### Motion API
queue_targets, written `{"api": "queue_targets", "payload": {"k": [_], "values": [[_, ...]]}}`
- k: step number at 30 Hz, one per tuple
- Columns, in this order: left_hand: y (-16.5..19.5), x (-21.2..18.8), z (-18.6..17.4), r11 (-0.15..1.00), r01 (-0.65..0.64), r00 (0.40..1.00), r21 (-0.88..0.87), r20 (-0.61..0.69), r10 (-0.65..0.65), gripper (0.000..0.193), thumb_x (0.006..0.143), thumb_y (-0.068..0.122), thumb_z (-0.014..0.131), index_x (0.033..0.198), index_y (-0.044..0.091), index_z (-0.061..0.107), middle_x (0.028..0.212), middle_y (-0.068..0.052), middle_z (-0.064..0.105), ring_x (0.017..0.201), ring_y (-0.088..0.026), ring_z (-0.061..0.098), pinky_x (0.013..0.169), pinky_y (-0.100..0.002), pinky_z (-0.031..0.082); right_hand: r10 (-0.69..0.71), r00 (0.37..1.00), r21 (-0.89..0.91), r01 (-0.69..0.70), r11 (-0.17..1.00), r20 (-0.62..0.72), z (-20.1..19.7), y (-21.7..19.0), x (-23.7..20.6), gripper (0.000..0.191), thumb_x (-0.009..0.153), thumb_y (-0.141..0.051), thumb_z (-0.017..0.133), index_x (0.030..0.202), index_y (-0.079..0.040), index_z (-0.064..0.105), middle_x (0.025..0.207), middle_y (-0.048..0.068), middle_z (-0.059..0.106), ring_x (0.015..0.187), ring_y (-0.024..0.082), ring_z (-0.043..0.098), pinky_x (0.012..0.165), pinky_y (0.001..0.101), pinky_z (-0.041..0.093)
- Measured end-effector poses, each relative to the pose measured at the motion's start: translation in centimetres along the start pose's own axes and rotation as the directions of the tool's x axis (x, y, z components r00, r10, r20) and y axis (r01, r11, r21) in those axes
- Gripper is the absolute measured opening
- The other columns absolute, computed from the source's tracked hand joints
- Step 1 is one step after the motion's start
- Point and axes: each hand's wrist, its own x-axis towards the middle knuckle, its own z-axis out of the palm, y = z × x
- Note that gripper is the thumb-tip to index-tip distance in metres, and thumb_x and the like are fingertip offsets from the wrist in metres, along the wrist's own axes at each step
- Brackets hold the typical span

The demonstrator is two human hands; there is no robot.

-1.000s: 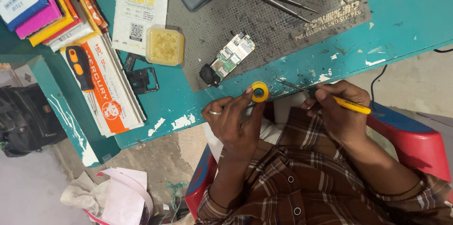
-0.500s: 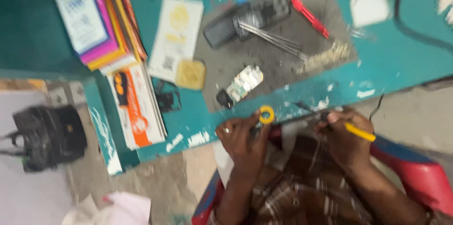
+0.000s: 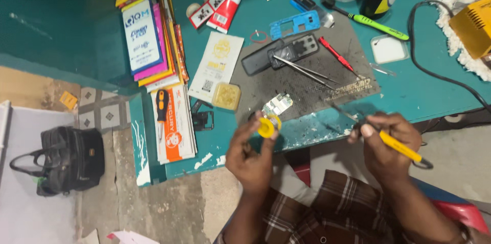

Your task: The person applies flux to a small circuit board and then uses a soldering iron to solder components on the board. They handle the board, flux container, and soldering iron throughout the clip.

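Head view: we hold a small yellow spool pinched between the thumb and fingertips of our left hand, closed on it at the near edge of the teal workbench. Our right hand is closed in a pen grip round a yellow-handled soldering iron, its thin tip reaching over the dark work mat. A small circuit board lies on the mat just beyond the spool, apart from the tip. Tweezers, a red screwdriver and two phone parts lie further back. We judge the step in hand to be readying solder and iron. The next move calls for bringing tip and solder together at the board, steadily and without touching neighbouring parts
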Motion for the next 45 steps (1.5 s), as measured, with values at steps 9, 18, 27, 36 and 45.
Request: {"api": "queue_targets", "payload": {"k": [9,18,27,36,45], "values": [[-4.6,2.4,3.0,0.981,0.031,0.998,-0.192,-0.040,-0.039,0.044,0.093,-0.015,0.072,0.130,-0.005,0.051,0.133,-0.024,0.065,0.127,-0.029,0.067,0.111,-0.041,0.057,-0.187,0.981,-0.250,0.196,0.948,0.059,5.2,1.5,4.6,0.014,0.106,-0.004,0.069,0.115,0.005,0.064,0.091,0.015,0.066,0.071,0.019,0.068,0.067,0.0299,0.059],[-4.2,1.4,2.4,0.999,0.026,1.000,0.032,-0.001,-0.026,0.043,0.088,-0.011,0.079,0.127,-0.005,0.062,0.122,-0.021,0.072,0.113,-0.026,0.073,0.100,-0.036,0.061,-0.227,0.970,-0.313,0.243,0.918,0.089,4.8,1.8,3.5,0.016,0.106,-0.013,0.068,0.107,0.002,0.062,0.092,0.015,0.068,0.066,0.016,0.069,0.063,0.0281,0.060],[-2.7,2.1,2.6,0.986,-0.083,0.996,0.148,-0.005,0.084,0.040,0.084,-0.013,0.080,0.119,0.000,0.068,0.117,-0.018,0.075,0.109,-0.027,0.076,0.097,-0.036,0.062,-0.132,0.989,-0.259,0.144,0.955,0.061,4.6,1.5,3.2,0.016,0.109,-0.013,0.069,0.108,0.002,0.063,0.084,0.014,0.067,0.065,0.017,0.068,0.061,0.0289,0.059],[-2.7,2.0,2.7,0.984,-0.097,0.995,0.149,-0.011,0.100,0.041,0.083,-0.013,0.082,0.120,0.000,0.068,0.116,-0.017,0.074,0.109,-0.027,0.076,0.097,-0.036,0.063,-0.136,0.988,-0.264,0.152,0.952,0.079,4.8,1.2,3.4,0.015,0.108,-0.012,0.069,0.106,0.002,0.064,0.082,0.015,0.067,0.063,0.017,0.068,0.058,0.0283,0.058],[-2.5,2.1,2.7,0.981,-0.122,0.992,0.154,-0.002,0.123,0.042,0.083,-0.012,0.084,0.120,0.001,0.067,0.116,-0.017,0.074,0.109,-0.027,0.075,0.096,-0.036,0.063,-0.142,0.985,-0.266,0.164,0.950,0.102,4.7,1.2,3.5,0.013,0.108,-0.010,0.068,0.105,0.001,0.065,0.080,0.014,0.068,0.063,0.016,0.068,0.058,0.0277,0.058]]}}
